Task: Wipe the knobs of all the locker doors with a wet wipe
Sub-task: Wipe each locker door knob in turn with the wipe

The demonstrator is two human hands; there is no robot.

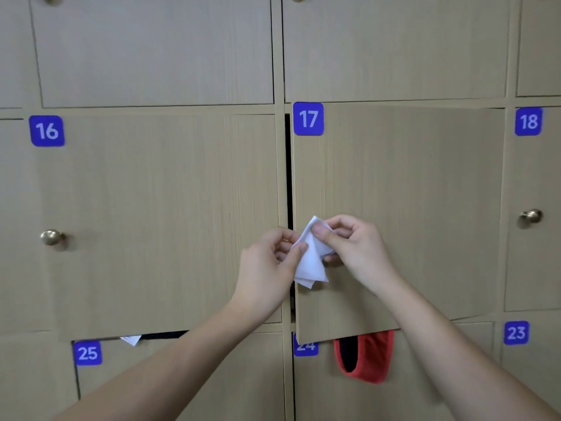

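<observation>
Both forearms enter from 6 o'clock and converge at frame centre, bare. Left hand (267, 265) has thumb and curled fingers pinching the left edge of the wet wipe (309, 259); right hand (352, 247) pinches its upper right part, thumb on top, fingers curled behind. Wipe is one white folded piece, long axis roughly vertical, top corner tipped toward 1 o'clock, loose lower corner hanging toward 6. It sits in front of door 17 (409, 208), at that door's left edge; door 17 is ajar, dark gap along its left side. Its knob is hidden, cannot tell where. Two full knobs visible: knob on door 16 (51, 237) at 9 o'clock, knob on door 18 (531, 216) at 3 o'clock; partial knobs cut off at 12. Six blue number plates: 16, 17, 18, 23, 24, 25. Red cloth item (367, 357) hangs below door 17 at 5 o'clock. Small white paper scrap (131, 340) pokes out under door 16.
</observation>
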